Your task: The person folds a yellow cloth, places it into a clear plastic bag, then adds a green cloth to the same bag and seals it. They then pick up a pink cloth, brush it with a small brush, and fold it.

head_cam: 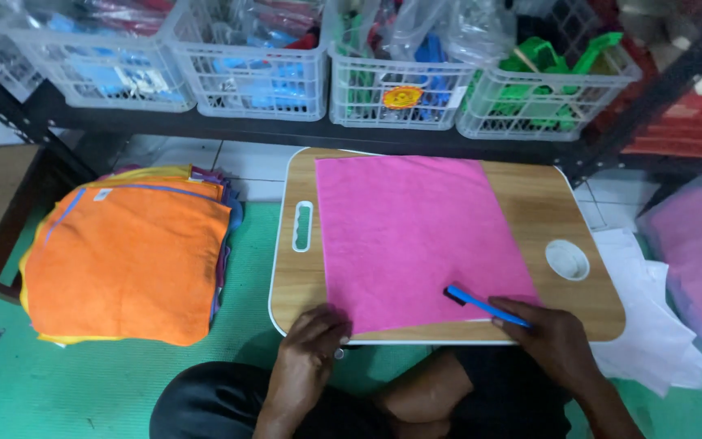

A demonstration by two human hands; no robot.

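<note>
On the small rounded wooden lap table [546, 203], a flat pink rectangular cloth [416, 236] covers the middle, leaving bare wood at both sides. Left hand [309, 345] pinches the cloth's near-left corner at the table's front edge. Right hand [554, 341] grips a slim blue brush [481, 305] resting on the cloth's near-right part. Left of the table, stacked orange cloths [127, 264] lie on green matting [67, 390]; behind it, white plastic baskets [400, 89] fill a shelf.

Green floor [107, 382], black basket-laden shelf [286, 130]
</note>
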